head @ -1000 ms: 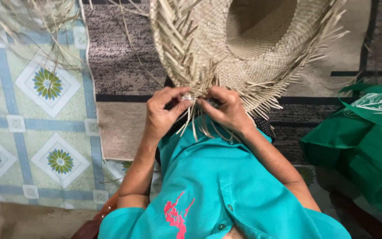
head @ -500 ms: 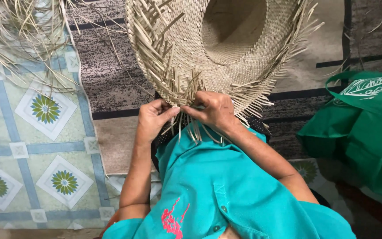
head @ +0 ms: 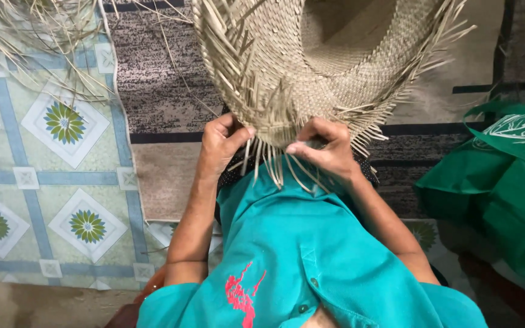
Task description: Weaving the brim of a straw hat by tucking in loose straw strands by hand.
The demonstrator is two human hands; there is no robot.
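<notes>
A half-woven straw hat [head: 329,61] rests upside down against my lap, its crown hollow facing up and loose straw strips sticking out all around the brim. My left hand [head: 221,144] pinches the near edge of the brim, thumb pressed on the strips. My right hand [head: 326,149] grips the same edge a little to the right, its fingers closed on a few strips that hang down over my teal shirt [head: 299,255].
A bundle of loose dry straw [head: 28,36] lies at the upper left on a patterned mat [head: 56,182]. A dark woven rug [head: 159,91] lies under the hat. A green fabric bag [head: 499,182] sits at the right.
The hat has shifted slightly toward the left and nearer in view. Both hands stayed at the brim's near edge, the right one moving a little rightward along the strips.
</notes>
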